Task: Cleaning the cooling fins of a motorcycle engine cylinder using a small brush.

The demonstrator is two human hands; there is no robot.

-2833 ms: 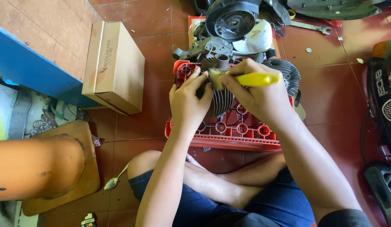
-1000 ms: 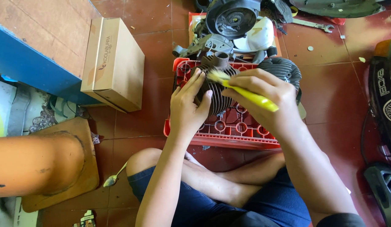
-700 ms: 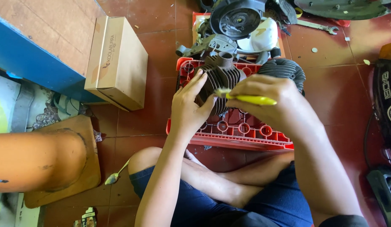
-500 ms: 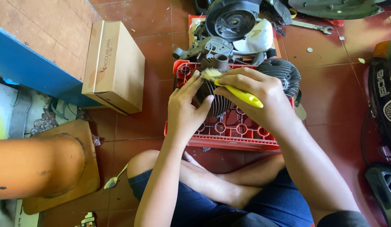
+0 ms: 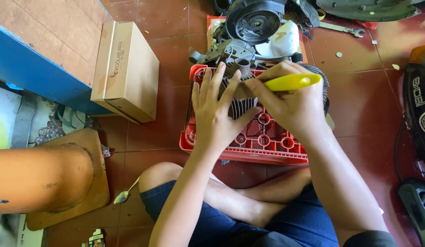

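A grey finned engine cylinder [image 5: 242,107] lies on a red plastic crate [image 5: 249,151] in front of my crossed legs. My left hand [image 5: 215,114] rests flat on the fins with its fingers spread, steadying the part. My right hand [image 5: 290,103] grips a yellow-handled tool [image 5: 292,82], handle pointing right, its working end hidden against the top of the cylinder between both hands.
More engine parts, a black round cover [image 5: 256,20] and a white piece [image 5: 281,41], sit beyond the crate. A cardboard box [image 5: 128,71] lies at left by a blue edge [image 5: 34,73]. A wrench [image 5: 342,29], a spoon [image 5: 123,195] and a wooden board [image 5: 91,183] lie on the red tile floor.
The yellow handle has swung from pointing down-right to level and pointing right. My left hand stays spread on the cylinder fins.
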